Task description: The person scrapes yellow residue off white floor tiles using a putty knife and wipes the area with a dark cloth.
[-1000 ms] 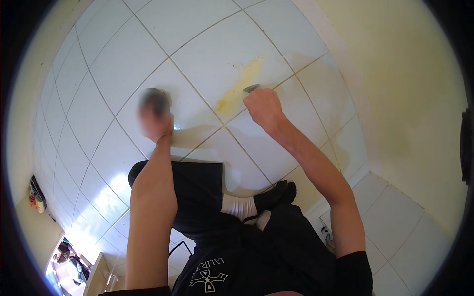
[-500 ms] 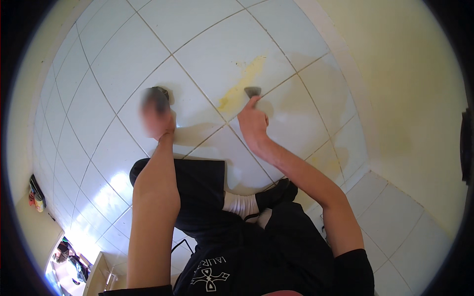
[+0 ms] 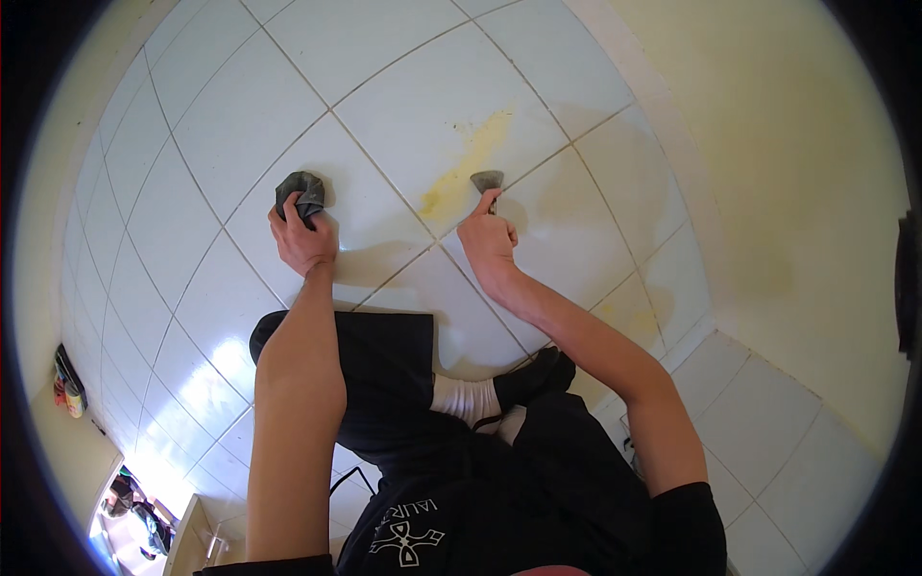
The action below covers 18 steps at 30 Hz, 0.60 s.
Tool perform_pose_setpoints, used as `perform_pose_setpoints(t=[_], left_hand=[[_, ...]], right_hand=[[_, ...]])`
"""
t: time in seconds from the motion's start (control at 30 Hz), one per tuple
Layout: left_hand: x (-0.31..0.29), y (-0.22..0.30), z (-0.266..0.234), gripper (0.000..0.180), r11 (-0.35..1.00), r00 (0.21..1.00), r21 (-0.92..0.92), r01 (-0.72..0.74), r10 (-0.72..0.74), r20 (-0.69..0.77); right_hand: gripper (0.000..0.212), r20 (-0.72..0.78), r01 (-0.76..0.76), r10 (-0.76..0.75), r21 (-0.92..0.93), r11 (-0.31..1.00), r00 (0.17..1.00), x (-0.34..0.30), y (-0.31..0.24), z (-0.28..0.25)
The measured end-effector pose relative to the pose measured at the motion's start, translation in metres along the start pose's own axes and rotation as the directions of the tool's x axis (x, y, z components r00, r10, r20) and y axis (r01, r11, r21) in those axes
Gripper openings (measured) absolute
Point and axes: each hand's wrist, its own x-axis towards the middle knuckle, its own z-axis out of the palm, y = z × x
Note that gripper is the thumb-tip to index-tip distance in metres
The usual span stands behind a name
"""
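Observation:
A bunched dark grey cloth [image 3: 302, 189] is gripped in my left hand [image 3: 305, 241], low over the pale tiles on the left. My right hand [image 3: 489, 236] is closed round the handle of a scraper [image 3: 488, 180], index finger stretched along it toward the flared metal blade. Most of the handle is hidden by the fingers. Just left of the blade runs a smeared yellow stain [image 3: 468, 165] on the tile, with a few dark specks near its far end. Whether the blade touches the tile I cannot tell.
Light tiled floor [image 3: 384, 77] with dark grout lines spreads ahead. A yellowish wall [image 3: 788, 144] rises on the right, with fainter yellow marks [image 3: 629, 315] near its base. My bent leg in black is close below my hands. Small items [image 3: 69, 381] lie at the far left.
My left hand, blurred before, now shows sharply with the cloth in its fingers. My right hand and the scraper look nearly unchanged.

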Motion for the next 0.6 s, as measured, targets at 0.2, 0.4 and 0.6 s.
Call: perform_pose_setpoints(t=[0.2, 0.4, 0.6], left_hand=[[-0.001, 0.002, -0.001, 0.039, 0.999, 0.999, -0.007, 0.034, -0.034, 0.003], [0.000, 0.005, 0.001, 0.039, 1.000, 1.000, -0.010, 0.026, -0.026, 0.015], [-0.002, 0.003, 0.001, 0.038, 1.000, 1.000, 0.008, 0.013, -0.013, -0.005]], right_hand=[[0.026, 0.088, 0.036, -0.038, 0.021, 0.999, 0.995, -0.004, 0.011, -0.030], [0.028, 0.055, -0.018, 0.027, -0.172, 0.985, 0.998, 0.003, -0.003, 0.002], [0.045, 0.034, -0.001, 0.008, -0.224, 0.975, 0.999, -0.008, -0.009, 0.009]])
